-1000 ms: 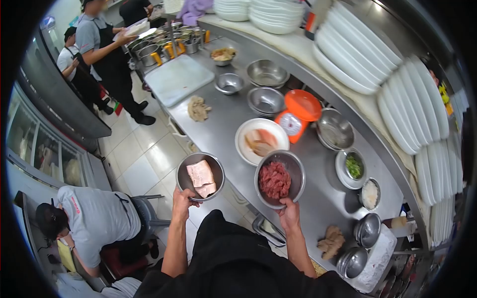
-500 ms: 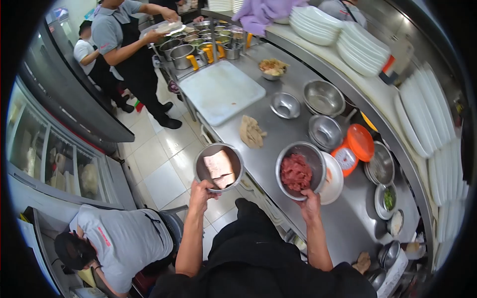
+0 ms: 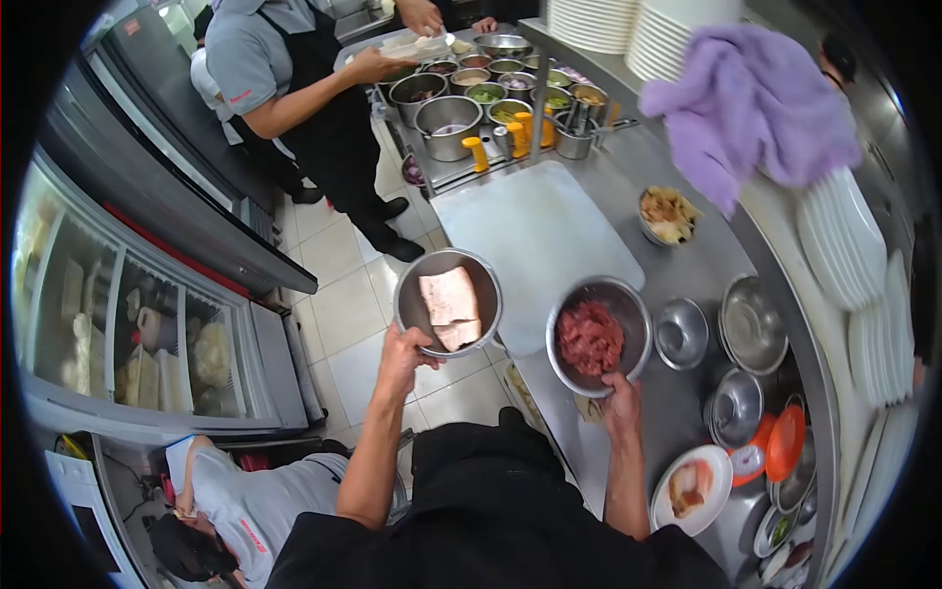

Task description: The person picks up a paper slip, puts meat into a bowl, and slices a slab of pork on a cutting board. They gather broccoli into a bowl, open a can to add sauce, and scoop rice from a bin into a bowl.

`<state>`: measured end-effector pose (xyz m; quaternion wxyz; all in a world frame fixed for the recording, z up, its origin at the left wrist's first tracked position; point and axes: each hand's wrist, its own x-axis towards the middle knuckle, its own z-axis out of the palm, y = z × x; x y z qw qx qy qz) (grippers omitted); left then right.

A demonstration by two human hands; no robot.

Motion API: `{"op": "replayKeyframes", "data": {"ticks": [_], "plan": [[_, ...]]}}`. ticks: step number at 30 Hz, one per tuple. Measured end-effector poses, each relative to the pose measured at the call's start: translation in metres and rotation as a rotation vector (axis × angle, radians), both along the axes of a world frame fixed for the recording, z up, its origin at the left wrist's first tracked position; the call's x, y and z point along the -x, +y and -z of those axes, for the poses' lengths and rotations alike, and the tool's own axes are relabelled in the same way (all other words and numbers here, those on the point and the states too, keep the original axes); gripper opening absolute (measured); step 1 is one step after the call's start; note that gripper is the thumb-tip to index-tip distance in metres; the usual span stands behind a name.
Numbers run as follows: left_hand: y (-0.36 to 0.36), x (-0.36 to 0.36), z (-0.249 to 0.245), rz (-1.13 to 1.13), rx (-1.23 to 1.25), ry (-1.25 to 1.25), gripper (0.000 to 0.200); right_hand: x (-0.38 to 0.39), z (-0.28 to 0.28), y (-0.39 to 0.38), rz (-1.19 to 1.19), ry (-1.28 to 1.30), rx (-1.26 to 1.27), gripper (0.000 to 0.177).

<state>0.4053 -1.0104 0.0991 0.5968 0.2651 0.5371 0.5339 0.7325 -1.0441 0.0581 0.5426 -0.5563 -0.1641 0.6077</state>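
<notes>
In my left hand is a metal bowl, gripped by its near rim above the tiled floor. Two pale slabs of raw meat lie inside it. My right hand grips the near rim of another metal bowl, which holds raw red meat pieces. That bowl is over the steel counter, close to the corner of a white cutting board. A tan cloth is mostly hidden behind my right hand and bowl. To the right sits a white plate with some meat on it.
Metal bowls, an orange scale and a bowl of chopped food stand on the counter. A purple cloth hangs off the shelf. Ahead stands a co-worker; another bends low at left, near a glass-fronted fridge.
The view has moved forward and turned left; the cutting board and ingredient pots appear nearer. Both bowls stay in my hands, the right one now beside the board. The plate's meat shows more fully.
</notes>
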Motion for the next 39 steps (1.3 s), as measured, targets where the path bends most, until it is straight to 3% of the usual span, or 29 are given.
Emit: {"op": "replayKeyframes", "data": {"ticks": [6, 8, 15, 19, 22, 25, 27, 30, 32, 33, 39], "plan": [[0.062, 0.096, -0.005, -0.106, -0.008, 0.089, 0.028, 0.102, -0.013, 0.139, -0.183, 0.059, -0.026, 0.027], [0.095, 0.123, -0.001, -0.092, -0.015, 0.058, 0.033, 0.131, -0.006, 0.174, -0.23, -0.05, -0.03, 0.028], [0.233, 0.158, -0.002, 0.232, 0.004, 0.037, 0.038, 0.232, -0.019, 0.237, -0.069, -0.301, 0.096, 0.032], [0.31, 0.128, -0.02, 0.529, 0.006, 0.293, 0.027, 0.246, -0.003, 0.256, -0.075, -0.516, 0.196, 0.03], [0.346, 0.105, -0.016, 0.601, -0.07, 0.506, 0.015, 0.252, -0.009, 0.265, -0.051, -0.577, 0.139, 0.026], [0.365, 0.103, 0.005, 0.583, -0.002, 0.223, 0.015, 0.249, 0.004, 0.272, 0.081, -0.581, 0.146, 0.026], [0.375, 0.116, 0.031, 0.586, -0.284, 0.304, 0.023, 0.243, 0.009, 0.272, 0.12, -0.46, 0.196, 0.025], [0.379, 0.11, 0.017, 0.724, -0.043, 0.309, 0.03, 0.238, -0.004, 0.283, 0.095, -0.515, 0.127, 0.023], [0.388, 0.102, 0.016, 0.813, 0.135, 0.062, 0.036, 0.237, -0.015, 0.298, 0.047, -0.63, 0.117, 0.023], [0.398, 0.1, 0.012, 0.76, 0.176, 0.066, 0.027, 0.237, -0.019, 0.307, 0.054, -0.63, 0.113, 0.023], [0.493, 0.121, -0.011, 0.589, 0.121, -0.06, 0.018, 0.258, -0.072, 0.404, -0.049, -0.542, 0.022, 0.025]]}}
